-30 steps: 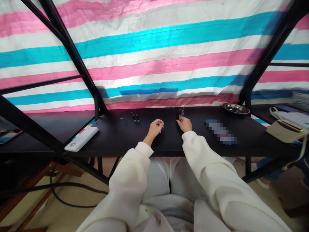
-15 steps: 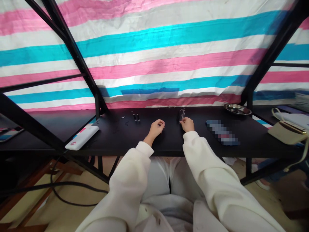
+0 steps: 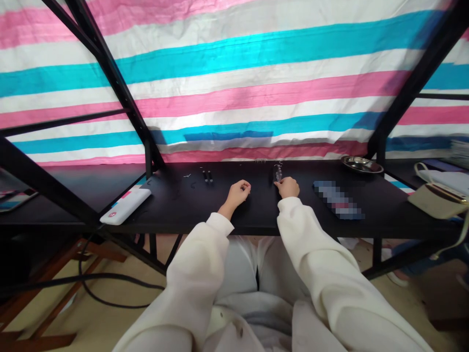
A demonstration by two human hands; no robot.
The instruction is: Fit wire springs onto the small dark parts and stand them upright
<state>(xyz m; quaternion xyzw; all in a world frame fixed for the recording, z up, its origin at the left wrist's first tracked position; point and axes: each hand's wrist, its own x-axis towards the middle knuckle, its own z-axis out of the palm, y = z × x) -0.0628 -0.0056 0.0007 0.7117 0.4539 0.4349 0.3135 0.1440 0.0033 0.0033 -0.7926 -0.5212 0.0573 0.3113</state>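
A white power bank lay at the front left corner of the desk, partly over the edge, with a black cable trailing on the floor below. Further in, near the back edge, sat a few thin wire scraps and two small black pieces side by side.

Left of the middle of the desk the left hand rested on the top, its fingers curled into a loose fist. Whether anything lay inside the fist could not be told.

Just right of the middle the right hand rested with its fingers drawn in, thumb and forefinger pinched together and pointed toward the back edge. Right at those fingertips, close to the back edge, stood the small silvery piece. It was too small to say whether the fingers gripped it or only touched it.

Right of that hand a blurred flat object lay slantwise on the top. At the back right corner sat a shallow metal dish; its contents could not be made out from this angle. Beyond the desk's right edge, on the neighbouring surface, lay a beige bag, its inside hidden.
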